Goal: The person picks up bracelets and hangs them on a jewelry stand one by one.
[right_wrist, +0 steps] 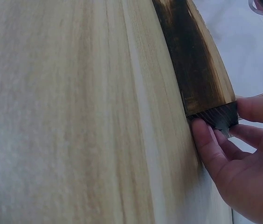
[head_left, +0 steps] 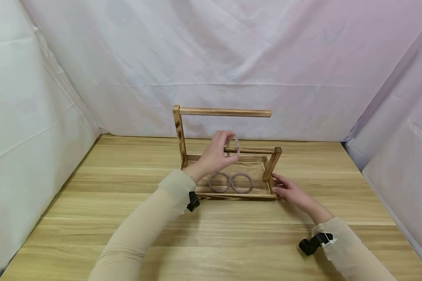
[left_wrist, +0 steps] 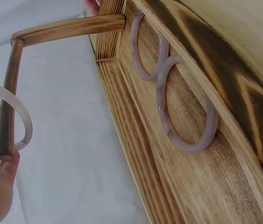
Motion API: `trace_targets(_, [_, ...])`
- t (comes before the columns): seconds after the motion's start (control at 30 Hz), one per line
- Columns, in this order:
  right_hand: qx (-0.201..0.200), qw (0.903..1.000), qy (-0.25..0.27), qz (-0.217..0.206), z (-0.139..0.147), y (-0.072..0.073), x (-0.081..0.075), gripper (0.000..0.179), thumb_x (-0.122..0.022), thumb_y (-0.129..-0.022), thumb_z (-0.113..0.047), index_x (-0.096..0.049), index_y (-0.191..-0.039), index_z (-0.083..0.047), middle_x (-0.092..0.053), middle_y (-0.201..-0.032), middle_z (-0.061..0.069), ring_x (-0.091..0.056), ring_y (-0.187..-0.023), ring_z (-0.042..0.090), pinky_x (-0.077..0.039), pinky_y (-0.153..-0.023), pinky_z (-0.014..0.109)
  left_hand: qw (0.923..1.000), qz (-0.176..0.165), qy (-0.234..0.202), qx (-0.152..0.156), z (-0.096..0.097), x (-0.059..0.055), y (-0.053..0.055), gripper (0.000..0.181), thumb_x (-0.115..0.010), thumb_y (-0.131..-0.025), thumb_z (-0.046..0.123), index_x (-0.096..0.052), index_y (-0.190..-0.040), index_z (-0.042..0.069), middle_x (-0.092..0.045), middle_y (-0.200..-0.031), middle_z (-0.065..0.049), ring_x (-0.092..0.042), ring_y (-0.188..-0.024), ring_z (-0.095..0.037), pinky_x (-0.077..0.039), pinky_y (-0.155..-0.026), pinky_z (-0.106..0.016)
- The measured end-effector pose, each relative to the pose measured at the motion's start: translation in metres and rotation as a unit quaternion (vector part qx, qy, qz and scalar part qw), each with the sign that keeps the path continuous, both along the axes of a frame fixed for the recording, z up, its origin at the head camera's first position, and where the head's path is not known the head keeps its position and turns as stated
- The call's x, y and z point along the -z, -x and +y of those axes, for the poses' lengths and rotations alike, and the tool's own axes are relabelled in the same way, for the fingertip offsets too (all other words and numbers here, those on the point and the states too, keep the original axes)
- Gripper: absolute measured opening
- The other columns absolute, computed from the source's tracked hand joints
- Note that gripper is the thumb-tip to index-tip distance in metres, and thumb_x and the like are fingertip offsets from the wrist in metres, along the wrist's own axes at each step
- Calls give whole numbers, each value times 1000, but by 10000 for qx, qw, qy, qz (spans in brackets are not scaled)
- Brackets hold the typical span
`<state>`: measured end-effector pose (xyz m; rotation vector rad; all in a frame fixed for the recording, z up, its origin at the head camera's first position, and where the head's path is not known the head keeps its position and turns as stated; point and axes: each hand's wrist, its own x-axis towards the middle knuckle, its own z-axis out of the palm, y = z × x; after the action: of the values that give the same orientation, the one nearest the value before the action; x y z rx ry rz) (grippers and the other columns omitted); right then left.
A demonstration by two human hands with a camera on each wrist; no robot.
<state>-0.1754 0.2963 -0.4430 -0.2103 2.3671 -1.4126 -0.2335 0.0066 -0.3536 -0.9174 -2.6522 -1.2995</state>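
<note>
Pale mauve bangle (head_left: 238,145) is pinched between the thumb and fingers of my left hand (head_left: 212,156). In the left wrist view the bangle (left_wrist: 27,122) encircles the lower rod (left_wrist: 7,112) of a wooden stand near that rod's free end. Two more bangles, a left one (head_left: 219,192) and a right one (head_left: 252,183), lie flat side by side in the stand's tray (head_left: 258,168). My right hand (head_left: 293,194) grips the tray's right end; in the right wrist view its fingers hold the dark end corner (right_wrist: 215,115).
The stand's upper rod (head_left: 225,112) runs bare from a tall left post (head_left: 180,134). A shorter post (head_left: 272,164) carries the lower rod on the right. The stand sits on a wood-grain table (head_left: 232,238), with white cloth (head_left: 211,58) hanging behind and at both sides.
</note>
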Motion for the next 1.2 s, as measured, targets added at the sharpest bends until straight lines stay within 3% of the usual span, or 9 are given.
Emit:
trace_targets(0.3, [-32, 10000, 79, 41, -1, -1, -2, 63, -47, -96, -11, -14, -145, 10, -36, -132, 37, -56, -91, 11, -53, -73, 27, 9999, 109, 90, 35, 5, -1, 1, 57, -64, -85, 22, -38, -133, 6, -41, -119, -10, -40, -99, -19, -43, -85, -35])
trace_targets(0.6, [-94, 9998, 192, 60, -1, -1, 0, 63, -47, -96, -9, -13, -145, 11, -36, -131, 38, -55, -98, 21, -54, -73, 28, 9992, 321, 209, 99, 10, -2, 1, 54, -64, -83, 22, -40, -129, 6, -42, -114, -8, -40, -95, -18, -42, -79, -30])
trace_targets(0.93, [-78, 9998, 143, 84, 0, 0, 0, 63, -47, -96, -10, -13, -145, 11, -36, -132, 38, -56, -93, 13, -53, -72, 27, 9985, 346, 398, 174, 14, -9, 1, 56, -66, -82, 21, -40, -129, 5, -42, -123, -11, -44, -101, -20, -45, -87, -32])
trace_targets(1.2, [0, 9998, 194, -12, 0, 0, 1, 63, -47, -96, -10, -13, -146, 9, -35, -133, 37, -55, -91, 11, -53, -73, 25, 9976, 341, 526, 304, 18, -12, 3, 55, -67, -82, 22, -41, -128, 6, -44, -120, -9, -44, -100, -18, -45, -86, -30])
